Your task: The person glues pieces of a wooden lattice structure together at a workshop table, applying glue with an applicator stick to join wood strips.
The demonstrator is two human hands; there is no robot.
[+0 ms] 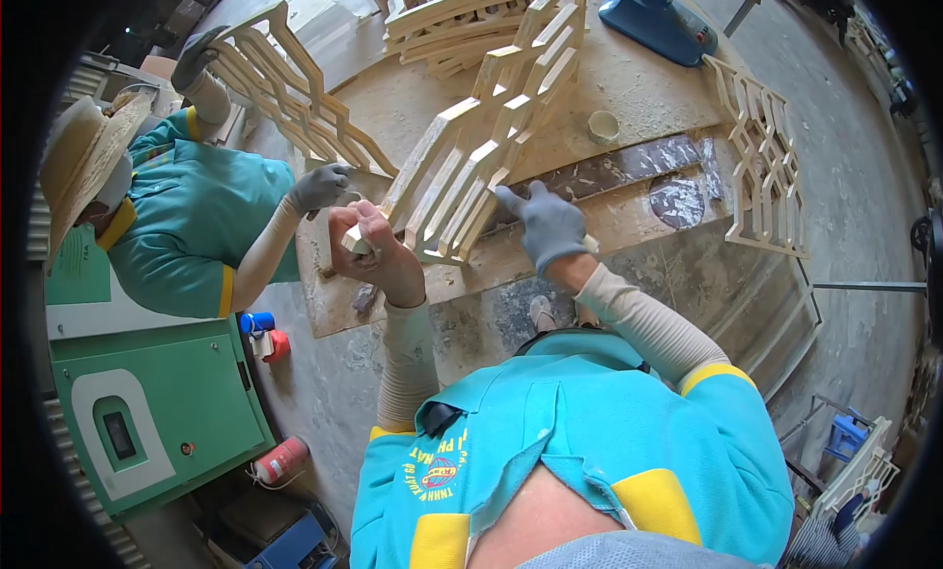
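Observation:
A pale wooden lattice frame (483, 127) stands tilted on the workbench in front of me. My left hand (381, 259), bare, is closed around its near left end, where a pale wooden tip shows between the fingers. In a grey glove, my right hand (552, 230) is at the frame's near right side, index finger stretched toward the slats. Its other fingers look curled, and a short pale end sticks out beside the palm; what that belongs to is hidden. Left of me, a co-worker's gloved hands (322, 188) hold another lattice frame (295, 87).
The plywood workbench (668, 102) carries stacked curved wooden parts (462, 24), a small round cup (603, 127), a stained dark board (629, 171) and a blue fan base (656, 24). Another lattice panel (764, 161) leans at the right edge. A green machine cabinet (162, 402) stands left.

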